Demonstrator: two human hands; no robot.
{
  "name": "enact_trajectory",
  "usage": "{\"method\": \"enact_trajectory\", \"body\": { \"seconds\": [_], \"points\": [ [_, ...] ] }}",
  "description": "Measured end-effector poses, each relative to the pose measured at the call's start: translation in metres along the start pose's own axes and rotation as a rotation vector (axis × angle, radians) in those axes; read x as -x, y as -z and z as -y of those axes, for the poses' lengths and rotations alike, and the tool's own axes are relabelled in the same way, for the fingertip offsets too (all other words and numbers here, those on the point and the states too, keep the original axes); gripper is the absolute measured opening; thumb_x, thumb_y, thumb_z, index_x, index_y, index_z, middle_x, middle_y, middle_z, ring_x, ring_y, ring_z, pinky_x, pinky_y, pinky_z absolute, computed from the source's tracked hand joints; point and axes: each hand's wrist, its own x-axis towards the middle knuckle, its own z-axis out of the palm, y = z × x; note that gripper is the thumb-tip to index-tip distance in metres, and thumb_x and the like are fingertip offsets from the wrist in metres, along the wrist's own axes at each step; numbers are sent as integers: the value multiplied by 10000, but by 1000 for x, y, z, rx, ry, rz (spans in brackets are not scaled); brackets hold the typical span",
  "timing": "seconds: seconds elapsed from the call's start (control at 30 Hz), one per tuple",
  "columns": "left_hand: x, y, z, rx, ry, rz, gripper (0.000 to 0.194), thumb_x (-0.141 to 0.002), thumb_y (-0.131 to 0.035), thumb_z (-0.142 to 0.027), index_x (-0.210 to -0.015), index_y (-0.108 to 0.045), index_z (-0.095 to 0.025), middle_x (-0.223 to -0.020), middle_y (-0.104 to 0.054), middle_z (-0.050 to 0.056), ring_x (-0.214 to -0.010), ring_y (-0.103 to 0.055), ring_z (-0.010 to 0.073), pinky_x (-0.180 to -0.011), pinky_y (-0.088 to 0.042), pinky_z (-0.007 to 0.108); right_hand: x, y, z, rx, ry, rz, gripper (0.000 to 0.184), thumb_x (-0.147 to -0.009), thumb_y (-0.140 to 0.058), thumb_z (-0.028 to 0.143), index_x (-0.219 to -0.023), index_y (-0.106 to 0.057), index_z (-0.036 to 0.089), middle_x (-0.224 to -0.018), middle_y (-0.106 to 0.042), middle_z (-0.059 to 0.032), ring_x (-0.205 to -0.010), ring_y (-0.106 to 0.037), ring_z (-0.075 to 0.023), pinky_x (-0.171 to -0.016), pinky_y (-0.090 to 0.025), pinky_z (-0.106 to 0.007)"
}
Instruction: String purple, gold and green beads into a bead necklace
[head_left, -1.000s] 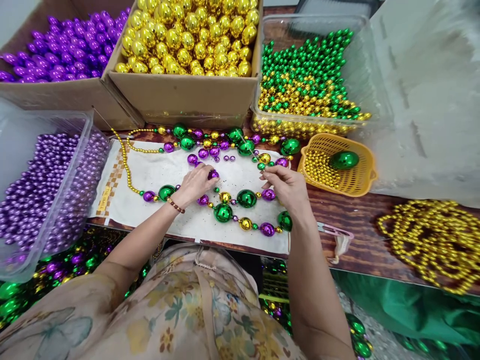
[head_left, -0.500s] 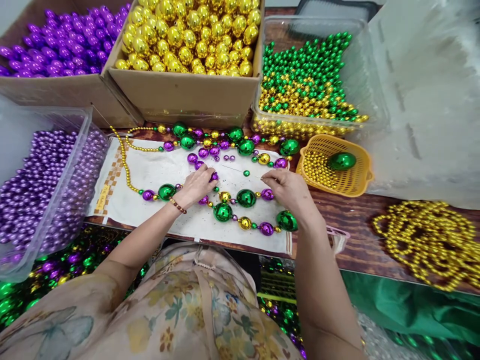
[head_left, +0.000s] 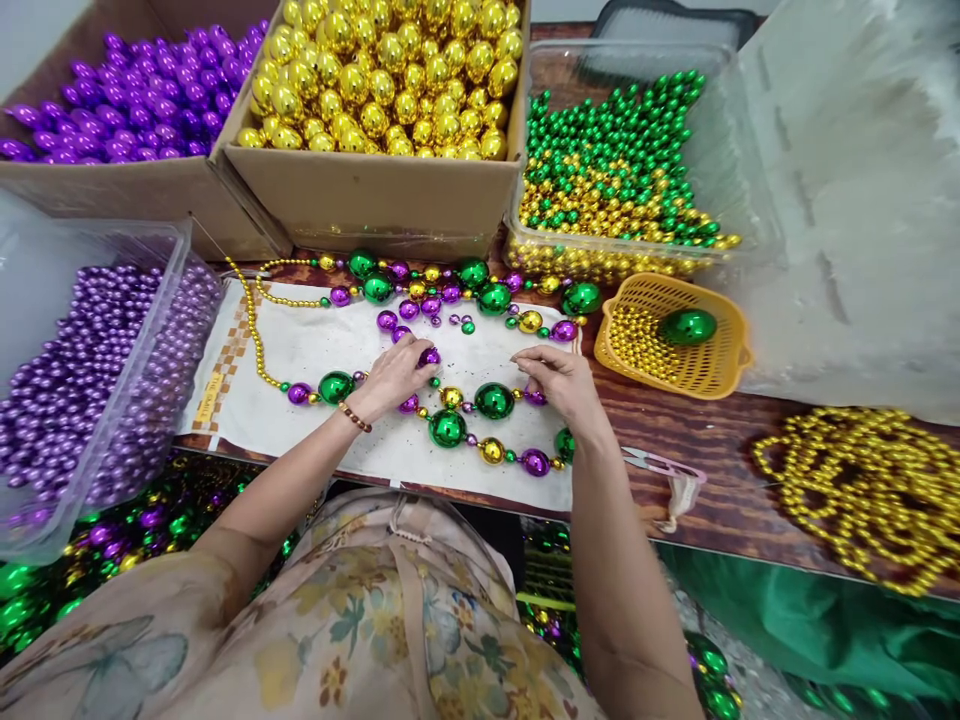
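My left hand point(head_left: 394, 378), a beaded bracelet at its wrist, has its fingertips closed on a shiny purple bead point(head_left: 428, 357). Across the cloth, my right hand point(head_left: 559, 385) is held in a pinch; what is between its fingertips is too thin to make out. Between and beyond the hands, a small green bead point(head_left: 468, 327) is close to a few little purple beads point(head_left: 455, 320). Below the hands runs a bead necklace with big green beads point(head_left: 494, 401), gold ones and purple ones. Another strand point(head_left: 377, 289) lies along the far side.
A white cloth point(head_left: 345, 340) covers the wooden table. Behind it stand boxes of purple point(head_left: 150, 100) and gold balls point(head_left: 390, 80), and a clear bin point(head_left: 637, 242). A yellow basket point(head_left: 742, 340), scissors point(head_left: 664, 465) and gold bead strands point(head_left: 862, 490) are at right; a purple-bead tub point(head_left: 176, 250) at left.
The small green bead has shifted left and away from me, towards the little purple beads. My right hand has moved slightly left, uncovering more of the scissors. My left hand keeps its grip.
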Motion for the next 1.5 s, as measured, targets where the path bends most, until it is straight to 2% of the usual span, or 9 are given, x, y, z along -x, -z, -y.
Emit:
{"method": "enact_trajectory", "body": {
  "seconds": [0.13, 0.27, 0.43, 0.6, 0.8, 0.97, 1.23, 1.37, 1.5],
  "points": [
    [-2, 1, 0, -5, 2, -3, 326, -990, -484, -387, -1199, -609, -170, -1154, -655, 109, -1075, -615, 246, -948, -481, 379, 7, -1, 9, -138, -25, -25, 205, -653, -772, 366, -756, -722, 196, -538, -563, 43, -408, -449, -86, -394, -275, -210],
    [-1, 3, -9, -115, 56, 1, 360, -1006, -472, -424, -1217, -592, -158, -1191, -658, 133, -1086, -628, 261, -889, -493, 369, 12, -4, 15, -266, -42, -68, 241, -625, -819, 370, -761, -722, 196, -601, -599, 34, -401, -459, -63, -357, -236, -182],
    [2, 4, -22, -197, 123, 5, 431, -1005, -467, -488, -1298, -547, -183, -1274, -638, 145, -1103, -636, 294, -844, -497, 380, 15, -9, 20, -414, -52, -70, 286, -592, -877, 365, -747, -704, 200, -629, -624, 32, -415, -503, -62, -337, -259, -163],
    [7, 9, -25, -216, 136, -40, 484, -1013, -426, -517, -1359, -511, -190, -1280, -614, 144, -1073, -645, 296, -815, -502, 376, 18, -11, 23, -437, -48, -56, 294, -595, -887, 351, -763, -698, 201, -631, -623, 38, -428, -523, -64, -343, -280, -162],
    [24, 12, -19, -136, 22, -104, 374, -1044, -386, -333, -1353, -532, -182, -1229, -622, 114, -1048, -644, 232, -835, -511, 328, 19, -12, 24, -460, -35, -79, 296, -603, -875, 365, -774, -688, 211, -679, -647, 31, -439, -529, -67, -349, -292, -171],
    [36, 4, -12, -112, -66, -54, 370, -1016, -360, -172, -1297, -601, -159, -1088, -668, 101, -1000, -642, 212, -862, -508, 324, 20, -13, 25, -438, -13, -83, 277, -629, -850, 377, -784, -683, 218, -731, -673, 20, -455, -539, -72, -358, -315, -178],
    [42, 2, -14, -314, -170, 70, 405, -971, -391, -116, -1261, -660, -204, -954, -667, 101, -965, -605, 263, -853, -445, 404, 22, -16, 26, -463, -48, -103, 252, -620, -851, 346, -779, -707, 213, -730, -679, 15, -464, -552, -71, -366, -328, -173],
    [40, -2, -16, -354, -180, 86, 407, -959, -394, -106, -1248, -661, -211, -979, -667, 110, -990, -589, 280, -869, -423, 424, 22, -16, 27, -466, -50, -118, 259, -609, -859, 348, -777, -714, 214, -705, -671, 18, -459, -551, -73, -367, -330, -176],
    [39, -3, -13, -300, -163, 72, 403, -971, -391, -123, -1260, -656, -216, -998, -675, 106, -1000, -594, 266, -881, -420, 404, 23, -16, 26, -439, -32, -103, 248, -645, -838, 359, -792, -706, 210, -688, -651, 23, -457, -546, -75, -368, -327, -180]
  ]
}}
